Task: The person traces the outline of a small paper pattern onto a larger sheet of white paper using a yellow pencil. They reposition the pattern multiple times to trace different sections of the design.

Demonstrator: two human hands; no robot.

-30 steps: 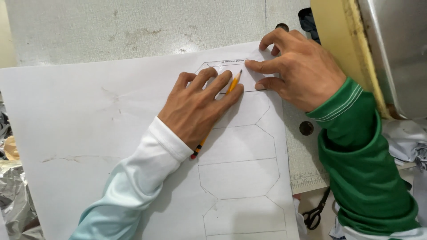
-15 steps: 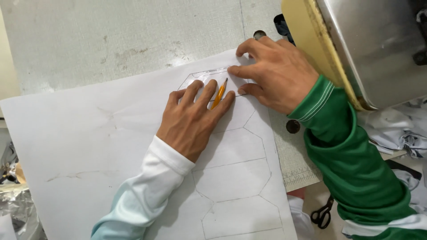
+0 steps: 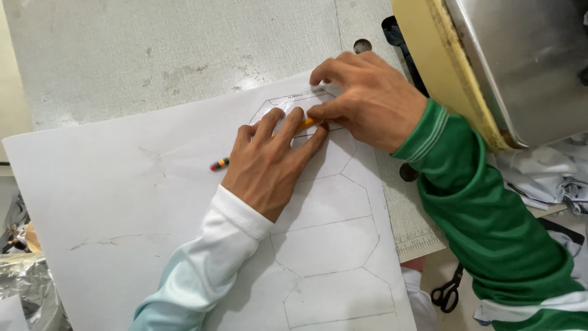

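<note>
Yellow pencil [image 3: 269, 142] now crosswise beneath flat left hand [image 3: 272, 165]; right hand [image 3: 367, 104] fingers pinching its tip on smooth hexagon-traced paper [image 3: 110, 196].

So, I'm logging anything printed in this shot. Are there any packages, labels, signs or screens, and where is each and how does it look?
No packages, signs or screens.
Clear template: flat, hexagonal, on the white sheet under the left hand and right hand, with faint small marking along its top edge.
Ruler strip: pale, with tick marks, along the table edge beside the sheet.
</note>
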